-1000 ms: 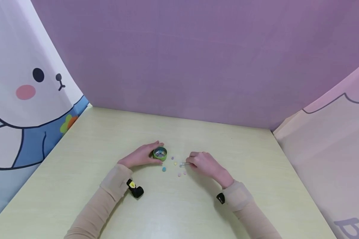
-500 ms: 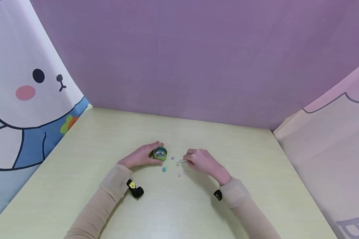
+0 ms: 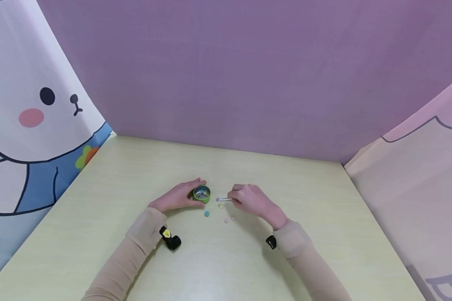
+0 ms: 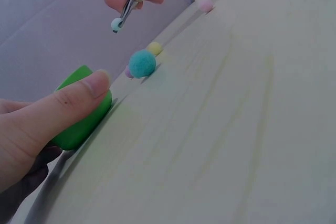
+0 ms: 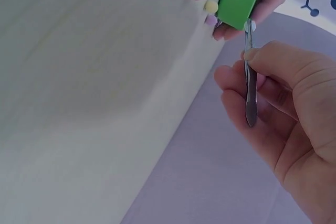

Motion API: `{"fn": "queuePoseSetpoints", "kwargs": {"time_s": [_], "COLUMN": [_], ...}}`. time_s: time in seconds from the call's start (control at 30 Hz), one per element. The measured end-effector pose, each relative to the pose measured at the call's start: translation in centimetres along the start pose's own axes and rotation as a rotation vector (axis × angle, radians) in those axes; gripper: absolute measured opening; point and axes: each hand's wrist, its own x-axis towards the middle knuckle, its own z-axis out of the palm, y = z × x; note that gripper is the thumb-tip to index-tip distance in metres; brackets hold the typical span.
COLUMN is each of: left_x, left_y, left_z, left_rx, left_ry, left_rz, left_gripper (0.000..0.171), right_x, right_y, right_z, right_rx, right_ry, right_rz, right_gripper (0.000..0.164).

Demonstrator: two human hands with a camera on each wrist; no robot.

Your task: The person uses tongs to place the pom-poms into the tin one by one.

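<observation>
My left hand [image 3: 178,195] holds a small round green tin [image 4: 86,121] from its left side, thumb and fingers around its wall. The tin stands on the table with its top uncovered, and small coloured bits show inside. Between the thumb and fingers of my right hand [image 3: 255,205] is a pair of metal tweezers [image 5: 251,100]. Their tips grip a tiny pale blue pom-pom [image 4: 116,24] in the air, just right of the tin. Near the tin lie a larger blue pom-pom [image 4: 142,63], a yellow pom-pom [image 4: 155,48] and a purple pom-pom [image 5: 211,20].
Two pink pom-poms, one of them a pale pink pom-pom [image 3: 226,220], lie on the pale wooden table [image 3: 211,267] in front of the right hand. A purple cloth wall [image 3: 226,83] rises behind the table's far edge, with printed cloths at both sides.
My right hand has moved left and slightly away from me, carrying the tweezers and pale blue pom-pom up off the table toward the tin. The left hand and tin have stayed in place.
</observation>
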Motion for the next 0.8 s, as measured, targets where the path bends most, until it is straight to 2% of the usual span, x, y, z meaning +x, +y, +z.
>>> {"fn": "queuePoseSetpoints", "kwargs": {"time_s": [0.8], "left_x": [0.1], "left_y": [0.2], "left_z": [0.0], "left_rx": [-0.006], "left_ry": [-0.005], "left_rz": [-0.018], "left_gripper": [0.087], "right_x": [2.2], "right_y": [-0.3], "right_z": [-0.5], "right_rx": [0.016], "right_ry": [-0.047], "right_rz": [0.0], "right_gripper": [0.016]}}
